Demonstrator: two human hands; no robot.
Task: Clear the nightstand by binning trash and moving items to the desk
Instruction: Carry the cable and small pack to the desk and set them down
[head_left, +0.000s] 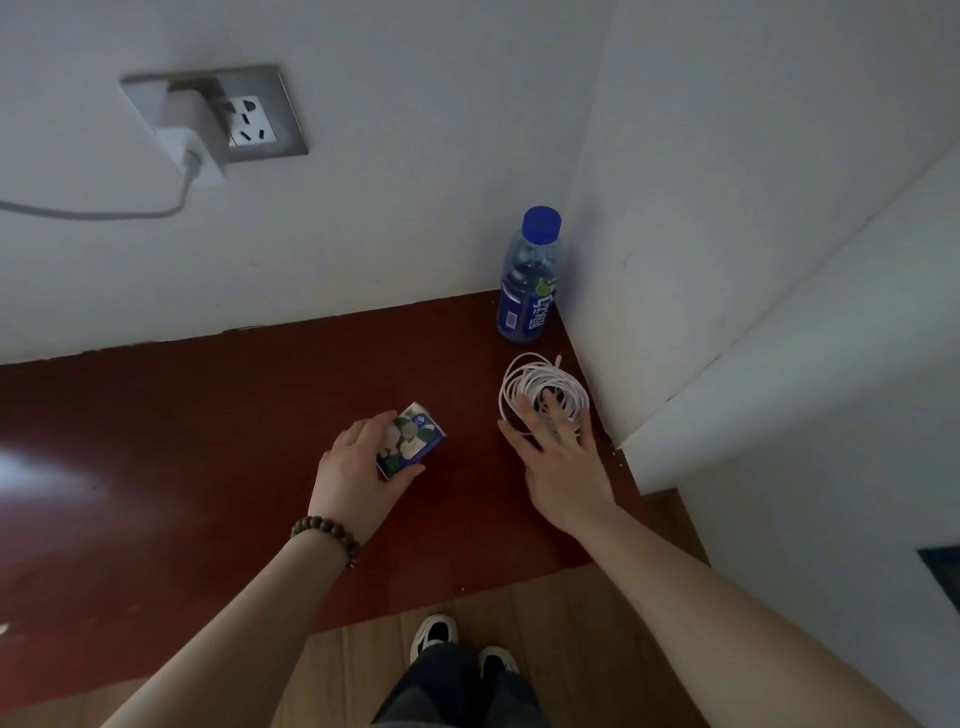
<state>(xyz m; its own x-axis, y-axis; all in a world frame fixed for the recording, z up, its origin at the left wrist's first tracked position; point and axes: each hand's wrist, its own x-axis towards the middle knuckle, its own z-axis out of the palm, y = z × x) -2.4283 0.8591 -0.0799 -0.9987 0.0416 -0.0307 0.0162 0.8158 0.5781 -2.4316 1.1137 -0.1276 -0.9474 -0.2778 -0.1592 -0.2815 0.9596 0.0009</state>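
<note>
- Dark red glossy wooden nightstand top (234, 441) holds three items: small blue-and-white floral-print pack (looks like tissues) (415, 436), loose coil of white cable (540, 387), blue-capped clear plastic drink bottle with blue label (530, 280).
- Left hand (353, 473), brown bead bracelet (327, 535) on the wrist: fingers curled round the pack, thumb on its near edge, other fingers over the far-left side. Reads as a grip. Can't tell if the pack is lifted or resting on the top.
- Pack's long axis runs diagonally, near-left to far-right, roughly in line with the left forearm.
- Right hand (561, 462): fingers spread wide, holding nothing. Fingertips (550, 415) overlap the near edge of the coil; contact vs. hover not resolvable.
- Key relation: the coil lies straight ahead of the right fingertips, just beyond them, tucked near the right wall corner. Right hand is clearly the nearer one; left is occupied and well off to the left.
- Coil lies flat, loops loose, one plug end sticking out at the far side. My read: a pinch on one strand would let it unravel, so scoop across all loops.
- Bottle stands upright in the back corner, beyond the coil, untouched, touching or nearly touching the wall.
- White charger and cable in the grey wall socket (218, 114), upper left, are off the nightstand.
- Progress estimate: early; nothing looks cleared yet.
</note>
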